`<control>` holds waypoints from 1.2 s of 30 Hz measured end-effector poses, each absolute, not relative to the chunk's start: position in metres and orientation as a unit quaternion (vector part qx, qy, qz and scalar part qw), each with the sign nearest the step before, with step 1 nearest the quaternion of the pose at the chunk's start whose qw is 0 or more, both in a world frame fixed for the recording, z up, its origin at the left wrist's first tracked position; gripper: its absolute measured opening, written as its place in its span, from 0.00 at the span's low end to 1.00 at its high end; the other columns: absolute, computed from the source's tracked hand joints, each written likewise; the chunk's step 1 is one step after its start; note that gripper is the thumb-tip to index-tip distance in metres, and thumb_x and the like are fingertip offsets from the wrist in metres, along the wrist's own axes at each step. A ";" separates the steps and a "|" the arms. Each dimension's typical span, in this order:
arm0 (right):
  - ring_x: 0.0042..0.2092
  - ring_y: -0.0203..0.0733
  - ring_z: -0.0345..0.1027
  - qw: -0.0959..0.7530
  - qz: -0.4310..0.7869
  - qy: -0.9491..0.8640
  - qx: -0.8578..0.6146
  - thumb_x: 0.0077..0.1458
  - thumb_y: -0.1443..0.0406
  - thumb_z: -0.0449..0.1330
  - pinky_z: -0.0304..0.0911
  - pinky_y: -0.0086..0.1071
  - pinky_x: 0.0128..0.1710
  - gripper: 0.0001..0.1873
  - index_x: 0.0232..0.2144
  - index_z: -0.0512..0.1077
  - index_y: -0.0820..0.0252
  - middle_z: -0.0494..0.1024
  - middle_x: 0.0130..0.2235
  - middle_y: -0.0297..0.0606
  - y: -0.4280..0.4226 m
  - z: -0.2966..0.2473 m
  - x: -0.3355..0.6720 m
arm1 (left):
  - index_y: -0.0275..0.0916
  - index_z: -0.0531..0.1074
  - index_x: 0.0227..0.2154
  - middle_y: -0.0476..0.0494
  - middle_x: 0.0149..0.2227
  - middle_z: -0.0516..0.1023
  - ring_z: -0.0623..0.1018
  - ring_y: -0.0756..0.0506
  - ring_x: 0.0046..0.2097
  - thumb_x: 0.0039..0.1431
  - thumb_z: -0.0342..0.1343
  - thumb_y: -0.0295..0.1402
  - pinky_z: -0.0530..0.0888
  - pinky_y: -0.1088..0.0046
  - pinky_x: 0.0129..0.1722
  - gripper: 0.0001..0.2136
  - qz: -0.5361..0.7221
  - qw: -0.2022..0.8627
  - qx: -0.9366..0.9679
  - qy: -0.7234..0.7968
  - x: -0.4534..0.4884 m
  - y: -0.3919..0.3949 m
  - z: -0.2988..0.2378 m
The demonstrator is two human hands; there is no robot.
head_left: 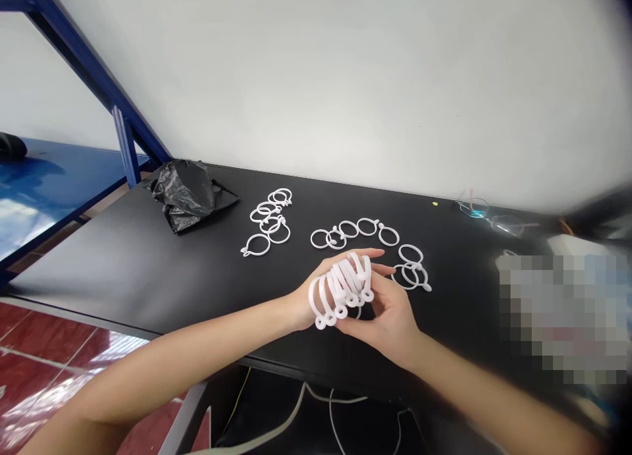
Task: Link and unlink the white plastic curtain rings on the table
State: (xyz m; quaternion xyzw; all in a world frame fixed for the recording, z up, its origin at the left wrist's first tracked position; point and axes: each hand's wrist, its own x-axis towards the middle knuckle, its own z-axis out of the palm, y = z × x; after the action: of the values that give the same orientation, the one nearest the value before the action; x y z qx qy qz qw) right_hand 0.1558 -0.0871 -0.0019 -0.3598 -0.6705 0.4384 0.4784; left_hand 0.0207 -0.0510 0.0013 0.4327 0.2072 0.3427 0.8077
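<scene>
Several white plastic curtain rings [340,281], each with a small eyelet, are bunched in a row around my left hand [316,277]. Its fingers stretch to the right through the loops, and the rings hide most of the palm. From the right, my right hand [390,310] closes on the same bunch, its thumb below and fingers at the far side. The eyelets point down toward me. On the black table behind, more white rings [367,227] lie in a loose arc, some overlapping. Another cluster of rings [275,230] lies farther left.
A crumpled black plastic bag [187,191] lies at the table's back left. Eyeglasses [488,216] rest near the wall at right, beside a blurred-out pale object [563,317]. A blue metal frame [93,66] rises at left. Cables [291,422] hang below the table's front edge [276,366].
</scene>
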 end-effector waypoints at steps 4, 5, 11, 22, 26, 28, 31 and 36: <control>0.33 0.37 0.73 0.493 0.405 -0.667 -0.385 0.43 0.74 0.69 0.70 0.29 0.34 0.18 0.36 0.72 0.54 0.78 0.32 0.29 -0.090 -0.008 0.152 | 0.37 0.72 0.51 0.35 0.49 0.78 0.78 0.38 0.48 0.56 0.58 0.28 0.74 0.63 0.46 0.19 0.378 0.774 0.447 0.239 0.024 -0.049 0.004; 0.32 0.37 0.72 0.498 0.397 -0.665 -0.391 0.43 0.73 0.69 0.70 0.29 0.34 0.17 0.36 0.72 0.54 0.78 0.31 0.29 -0.091 -0.008 0.152 | 0.36 0.73 0.51 0.35 0.49 0.78 0.79 0.39 0.48 0.56 0.57 0.27 0.75 0.64 0.45 0.18 0.384 0.767 0.455 0.239 0.024 -0.049 0.005; 0.26 0.35 0.70 0.505 0.352 -0.681 -0.397 0.45 0.71 0.69 0.68 0.28 0.27 0.11 0.31 0.72 0.56 0.76 0.26 0.29 -0.092 -0.006 0.152 | 0.36 0.74 0.49 0.37 0.49 0.78 0.79 0.40 0.47 0.55 0.58 0.26 0.76 0.68 0.43 0.17 0.376 0.761 0.474 0.234 0.023 -0.047 0.004; 0.27 0.38 0.74 0.502 0.292 -0.720 -0.382 0.45 0.69 0.69 0.71 0.29 0.28 0.10 0.30 0.72 0.56 0.79 0.28 0.31 -0.095 -0.003 0.152 | 0.38 0.69 0.52 0.42 0.42 0.80 0.77 0.40 0.50 0.49 0.63 0.27 0.72 0.62 0.53 0.25 0.436 0.602 0.638 0.202 0.017 -0.044 0.000; 0.24 0.37 0.71 0.487 0.296 -0.707 -0.418 0.44 0.67 0.69 0.68 0.29 0.24 0.09 0.25 0.71 0.57 0.77 0.23 0.31 -0.092 -0.002 0.154 | 0.35 0.72 0.48 0.39 0.42 0.79 0.80 0.41 0.44 0.53 0.61 0.31 0.76 0.64 0.45 0.19 0.429 0.589 0.654 0.206 0.013 -0.039 -0.001; 0.22 0.35 0.68 0.474 0.324 -0.690 -0.441 0.43 0.66 0.70 0.66 0.28 0.22 0.11 0.23 0.69 0.58 0.74 0.21 0.29 -0.091 -0.002 0.155 | 0.36 0.70 0.52 0.38 0.44 0.80 0.80 0.41 0.45 0.54 0.59 0.31 0.77 0.64 0.45 0.21 0.431 0.561 0.678 0.202 0.010 -0.035 -0.003; 0.22 0.35 0.67 0.440 0.407 -0.653 -0.463 0.44 0.64 0.70 0.65 0.28 0.22 0.12 0.22 0.69 0.59 0.73 0.20 0.29 -0.087 -0.001 0.158 | 0.39 0.67 0.55 0.39 0.45 0.80 0.79 0.40 0.47 0.57 0.57 0.30 0.76 0.62 0.46 0.22 0.418 0.403 0.789 0.201 0.002 -0.026 -0.006; 0.24 0.36 0.69 0.374 0.536 -0.592 -0.472 0.42 0.61 0.72 0.66 0.28 0.23 0.13 0.22 0.72 0.60 0.76 0.22 0.32 -0.081 0.003 0.163 | 0.37 0.64 0.56 0.37 0.45 0.78 0.78 0.45 0.39 0.63 0.51 0.29 0.75 0.71 0.34 0.19 0.334 0.244 0.890 0.194 -0.007 -0.020 -0.009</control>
State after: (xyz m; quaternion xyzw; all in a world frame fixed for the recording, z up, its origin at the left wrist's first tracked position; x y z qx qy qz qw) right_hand 0.1629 -0.0814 0.0026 -0.4716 -0.5923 0.5358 0.3738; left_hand -0.0069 -0.0198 -0.0091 0.8897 0.1937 0.3337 0.2442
